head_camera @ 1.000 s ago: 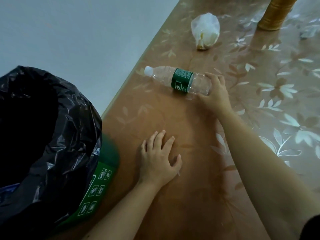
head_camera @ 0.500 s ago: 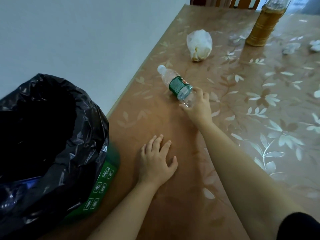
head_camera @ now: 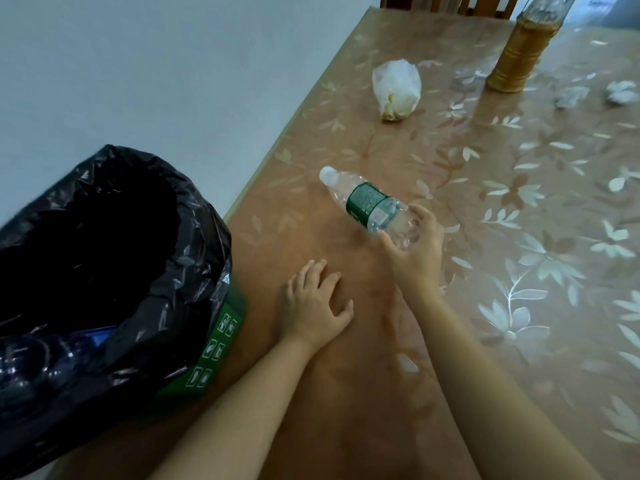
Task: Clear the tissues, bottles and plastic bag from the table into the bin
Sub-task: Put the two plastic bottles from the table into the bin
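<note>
Right hand (head_camera: pixel 417 251) has the bottle (head_camera: pixel 369 207) by its base, fingers curled round it – cap aimed toward the bin (head_camera: pixel 145 271). Left hand (head_camera: pixel 313 304) lies flat on the table (head_camera: pixel 450 168), fingers spread – bag (head_camera: pixel 396 88) and tissues (head_camera: pixel 621 92) sit farther back.

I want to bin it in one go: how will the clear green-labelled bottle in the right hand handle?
The bottle looks empty, no liquid line visible, so probably light. Its thin wall looks crinkled near the right hand, so it may crumple if squeezed. Round-bodied, it would likely roll if laid down.
</note>
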`<state>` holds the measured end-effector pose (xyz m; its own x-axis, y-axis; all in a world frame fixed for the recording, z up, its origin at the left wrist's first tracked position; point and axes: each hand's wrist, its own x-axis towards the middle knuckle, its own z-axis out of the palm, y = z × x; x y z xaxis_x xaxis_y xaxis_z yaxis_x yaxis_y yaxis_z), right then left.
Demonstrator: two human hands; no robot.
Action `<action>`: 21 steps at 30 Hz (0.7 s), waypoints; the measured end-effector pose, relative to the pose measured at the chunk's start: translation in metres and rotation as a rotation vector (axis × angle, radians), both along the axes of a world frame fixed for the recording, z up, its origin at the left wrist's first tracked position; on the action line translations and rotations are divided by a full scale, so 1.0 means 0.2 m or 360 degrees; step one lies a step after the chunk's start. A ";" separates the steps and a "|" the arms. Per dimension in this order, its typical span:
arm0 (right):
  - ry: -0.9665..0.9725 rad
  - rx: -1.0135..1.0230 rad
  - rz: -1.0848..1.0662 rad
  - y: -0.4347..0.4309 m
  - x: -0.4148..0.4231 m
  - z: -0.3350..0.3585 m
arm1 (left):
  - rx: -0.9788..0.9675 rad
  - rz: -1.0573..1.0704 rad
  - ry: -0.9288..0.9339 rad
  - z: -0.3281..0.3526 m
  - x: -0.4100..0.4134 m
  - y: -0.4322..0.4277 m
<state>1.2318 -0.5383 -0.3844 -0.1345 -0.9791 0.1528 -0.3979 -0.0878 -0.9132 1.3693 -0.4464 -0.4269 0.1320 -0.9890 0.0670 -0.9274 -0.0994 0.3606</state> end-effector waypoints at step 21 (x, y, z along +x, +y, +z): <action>-0.0297 -0.0366 0.0013 0.96 0.05 0.76 | -0.0986 0.0099 0.0029 0.98 0.13 0.87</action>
